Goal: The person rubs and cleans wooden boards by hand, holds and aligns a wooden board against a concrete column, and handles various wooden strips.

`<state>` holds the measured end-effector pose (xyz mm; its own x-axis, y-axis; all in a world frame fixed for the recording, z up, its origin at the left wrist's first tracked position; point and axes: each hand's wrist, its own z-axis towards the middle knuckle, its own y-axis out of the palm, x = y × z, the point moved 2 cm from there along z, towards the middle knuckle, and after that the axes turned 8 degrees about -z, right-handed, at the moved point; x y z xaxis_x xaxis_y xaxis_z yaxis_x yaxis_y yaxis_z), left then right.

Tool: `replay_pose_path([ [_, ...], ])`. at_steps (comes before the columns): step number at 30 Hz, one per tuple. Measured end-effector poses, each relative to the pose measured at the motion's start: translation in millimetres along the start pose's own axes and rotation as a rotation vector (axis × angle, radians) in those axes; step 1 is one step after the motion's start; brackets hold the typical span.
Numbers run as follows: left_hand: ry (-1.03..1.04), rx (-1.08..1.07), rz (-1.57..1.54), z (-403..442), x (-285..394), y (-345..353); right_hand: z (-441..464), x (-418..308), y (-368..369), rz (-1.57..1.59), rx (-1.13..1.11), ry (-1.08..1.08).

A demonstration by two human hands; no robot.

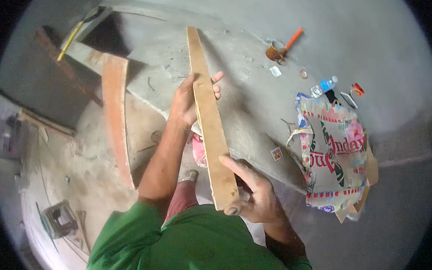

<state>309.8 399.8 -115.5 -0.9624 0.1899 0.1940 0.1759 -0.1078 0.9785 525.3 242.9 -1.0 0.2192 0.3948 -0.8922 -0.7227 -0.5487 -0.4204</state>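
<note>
A long, narrow wooden board (211, 127) slants away from my body, its near end close to my green shirt. Around its middle, my left hand (184, 104) grips from the left, with fingertips showing past the right edge. Near the closer end, my right hand (254, 191) is closed on the board, thumb lying along the top face. Something dark shows behind that thumb, but I cannot make out what it is. Below the board, a pink and white bag or wrapper (199, 150) is partly hidden.
A concrete slab (244, 68) carries an orange-handled dipper or pot (276, 51), a plastic bottle (323, 87) and a printed sack (334, 156). At left, a reddish plank (112, 110) leans near a square opening (109, 34). A hollow block (61, 219) sits on the floor.
</note>
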Motion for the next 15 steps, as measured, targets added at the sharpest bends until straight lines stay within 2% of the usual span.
replay_pose_path([
  [2, 0.155, 0.355, 0.347, -6, 12, 8, -6, -12, 7, -0.063, 0.01, -0.1],
  [4, 0.387, 0.621, 0.967, -5, 8, 34, -24, -15, 17, 0.442, -0.103, 0.258],
  [5, 0.516, 0.725, 1.277, -7, 8, 47, -26, -20, 19, 0.372, -0.047, 0.154],
  [6, 0.532, 0.729, 1.28, -10, 5, 48, -32, -15, 18, 0.375, -0.057, 0.142],
  [8, 0.385, 0.577, 0.997, -16, -3, 41, -43, 1, 17, 0.617, -0.139, 0.276],
  [10, 0.355, 0.667, 1.069, -30, -13, 45, -54, -17, 17, 0.705, -0.075, 0.312],
  [12, 0.211, 0.5, 0.653, -41, -27, 42, -66, -23, 15, 0.912, 0.047, 0.345],
  [15, 0.165, 0.459, 0.64, -65, -44, 58, -78, -17, 10, 0.834, -0.026, 0.303],
])
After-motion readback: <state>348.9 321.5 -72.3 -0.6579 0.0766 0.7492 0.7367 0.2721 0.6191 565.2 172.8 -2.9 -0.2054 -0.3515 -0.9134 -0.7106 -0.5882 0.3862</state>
